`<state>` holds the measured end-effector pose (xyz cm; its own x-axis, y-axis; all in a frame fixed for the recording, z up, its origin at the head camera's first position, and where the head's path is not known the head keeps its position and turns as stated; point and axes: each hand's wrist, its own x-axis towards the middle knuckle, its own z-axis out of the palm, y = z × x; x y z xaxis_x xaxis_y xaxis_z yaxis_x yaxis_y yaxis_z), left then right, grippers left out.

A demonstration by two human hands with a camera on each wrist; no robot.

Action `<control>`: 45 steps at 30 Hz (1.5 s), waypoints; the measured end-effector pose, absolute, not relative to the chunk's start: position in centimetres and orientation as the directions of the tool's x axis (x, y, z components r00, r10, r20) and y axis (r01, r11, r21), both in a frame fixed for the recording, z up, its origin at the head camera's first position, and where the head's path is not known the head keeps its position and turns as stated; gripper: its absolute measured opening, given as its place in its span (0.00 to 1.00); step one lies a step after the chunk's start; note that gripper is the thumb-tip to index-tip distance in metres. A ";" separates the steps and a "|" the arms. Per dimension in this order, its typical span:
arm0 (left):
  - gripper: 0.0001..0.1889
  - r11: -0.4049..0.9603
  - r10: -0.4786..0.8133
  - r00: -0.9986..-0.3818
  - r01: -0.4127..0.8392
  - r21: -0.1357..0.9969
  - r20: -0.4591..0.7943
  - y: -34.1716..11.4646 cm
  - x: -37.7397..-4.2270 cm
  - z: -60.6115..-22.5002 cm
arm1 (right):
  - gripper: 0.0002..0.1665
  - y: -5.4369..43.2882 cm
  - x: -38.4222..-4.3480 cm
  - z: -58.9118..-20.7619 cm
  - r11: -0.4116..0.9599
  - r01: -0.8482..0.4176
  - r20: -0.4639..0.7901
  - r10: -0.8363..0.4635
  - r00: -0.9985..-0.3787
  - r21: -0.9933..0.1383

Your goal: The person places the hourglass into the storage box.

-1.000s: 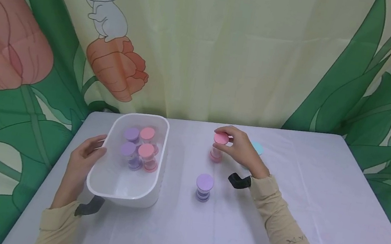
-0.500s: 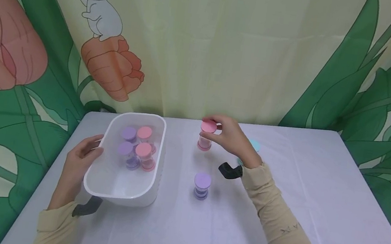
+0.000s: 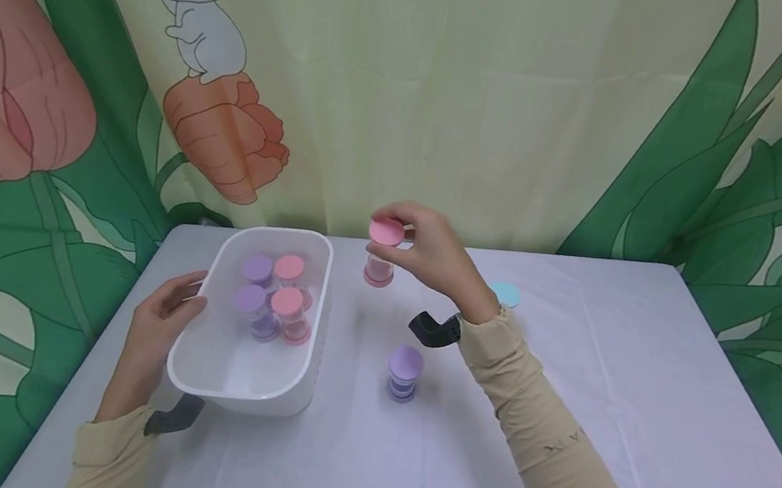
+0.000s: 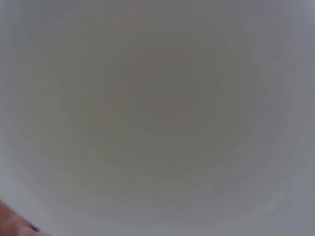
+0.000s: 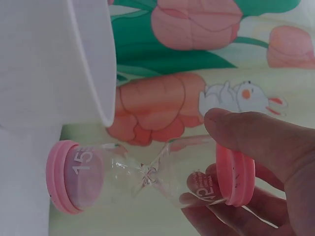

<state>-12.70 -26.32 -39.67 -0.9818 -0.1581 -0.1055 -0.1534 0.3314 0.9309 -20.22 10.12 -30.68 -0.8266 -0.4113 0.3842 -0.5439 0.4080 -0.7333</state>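
My right hand (image 3: 431,254) pinches a pink-capped hourglass (image 3: 379,273) by its top cap, holding it upright above the back of the table. In the right wrist view, "15" is printed on the clear glass of the hourglass (image 5: 113,169). My left hand (image 3: 154,327) rests against the left outer side of a white plastic bin (image 3: 238,377), fingers and thumb at the rim. Inside stand two purple hourglasses (image 3: 250,299) and two pink hourglasses (image 3: 288,303). The left wrist view is filled by a blurred pale surface.
A purple hourglass (image 3: 405,368) stands on the white-covered table (image 3: 327,471), right of the bin. Behind my right wrist a light-blue-capped hourglass (image 3: 506,294) is mostly hidden. A printed curtain (image 3: 411,112) hangs along the back edge.
My right hand has lifted the pink hourglass and carried it left, toward the bin. The left hand stays against the bin; the bin and purple hourglass shift only slightly with the view.
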 end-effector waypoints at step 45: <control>0.27 0.326 -0.150 -0.985 -0.126 0.937 -0.080 -26.4 -12.9 -39.9 | 0.19 -0.9 -19.6 -29.1 0.233 -0.535 0.342 -0.553 -0.760 -0.812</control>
